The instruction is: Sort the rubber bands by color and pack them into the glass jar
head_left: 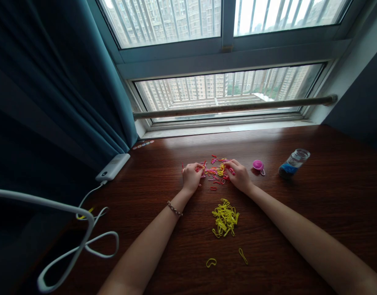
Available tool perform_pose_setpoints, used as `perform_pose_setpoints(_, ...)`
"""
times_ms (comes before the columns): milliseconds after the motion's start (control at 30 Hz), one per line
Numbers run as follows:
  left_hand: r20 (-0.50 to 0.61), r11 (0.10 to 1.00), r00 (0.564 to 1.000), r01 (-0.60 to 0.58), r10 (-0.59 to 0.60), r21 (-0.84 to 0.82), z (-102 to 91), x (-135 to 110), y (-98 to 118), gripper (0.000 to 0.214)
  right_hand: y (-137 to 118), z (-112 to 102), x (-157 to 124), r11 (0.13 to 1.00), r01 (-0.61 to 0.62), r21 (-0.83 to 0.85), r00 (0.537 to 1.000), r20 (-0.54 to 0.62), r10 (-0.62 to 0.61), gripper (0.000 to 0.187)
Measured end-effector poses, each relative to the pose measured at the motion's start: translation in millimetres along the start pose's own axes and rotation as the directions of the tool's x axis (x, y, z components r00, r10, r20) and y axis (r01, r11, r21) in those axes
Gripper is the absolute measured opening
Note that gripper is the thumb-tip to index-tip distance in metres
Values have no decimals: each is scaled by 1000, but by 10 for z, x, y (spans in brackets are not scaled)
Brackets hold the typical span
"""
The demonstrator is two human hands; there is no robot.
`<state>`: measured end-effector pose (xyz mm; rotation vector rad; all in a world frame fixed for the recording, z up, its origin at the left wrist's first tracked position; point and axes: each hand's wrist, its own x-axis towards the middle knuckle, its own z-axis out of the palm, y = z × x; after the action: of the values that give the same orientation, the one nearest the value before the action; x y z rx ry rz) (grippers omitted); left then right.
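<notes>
A mixed heap of small pink, red and yellow rubber bands (215, 171) lies on the dark wooden table (299, 221). My left hand (191, 177) rests at the heap's left edge, fingers curled and pinched on a pink band. My right hand (239, 175) sits at the right edge, fingers bent into the bands and pinching there. Nearer to me lies a separate pile of yellow bands (225, 218). Two loose yellow bands (211, 262) lie closer still. A beaded bracelet (174, 209) is on my left wrist.
A pink lid (257, 165) and a clear jar (293, 163) lying on its side with blue contents are to the right. A white power bank (112, 166) with a looping white cable (93, 237) is at left, by a teal curtain (68, 82). A window runs behind.
</notes>
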<state>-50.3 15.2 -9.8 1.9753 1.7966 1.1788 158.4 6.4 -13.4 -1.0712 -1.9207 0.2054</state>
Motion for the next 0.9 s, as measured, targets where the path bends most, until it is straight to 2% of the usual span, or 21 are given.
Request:
perform_pose_setpoints(133, 100, 989, 995, -12, -3, 145, -10, 4, 15, 10, 2, 5, -4, 1000, 4, 4, 1000, 0, -4, 14)
perform_pose_setpoints(300, 130, 987, 991, -54, 34, 154, -10, 8, 27, 5, 4, 9, 0, 1000, 9, 12, 1000, -4, -9, 15)
perform_pose_setpoints(400, 97, 995, 993, -72, 66, 66, -3, 12, 7, 6, -5, -2, 2, 1000, 11, 17, 1000, -8, -11, 16)
perform_pose_setpoints(500, 39, 993, 997, -63, 67, -96, 6, 18, -25, 6, -14, -10, -1, 1000, 6, 22, 1000, -11, -5, 16)
perform_pose_setpoints(667, -18, 937, 1000, -22, 17, -350, 12, 26, -35, 6, -20, -9, 1, 998, -31, 56, 999, -37, 33, 14)
perform_pose_setpoints(733, -30, 927, 1000, -10, -1, -375, 7, 27, -14, 7, -32, -32, 32, 991, -84, 100, 994, -55, 90, 13)
perform_pose_setpoints(800, -44, 926, 999, -20, 4, -378, -3, 26, 8, 8, -56, -90, 92, 965, -195, 173, 979, -21, 201, 11)
perform_pose_setpoints(867, -53, 929, 998, -39, 21, -367, -12, 26, 19, 8, -94, -186, 170, 893, -359, 271, 933, 132, 335, 12)
perform_pose_setpoints(900, -54, 932, 998, -46, 28, -360, -13, 27, 18, 8, -119, -246, 207, 839, -449, 308, 888, 256, 382, 13)
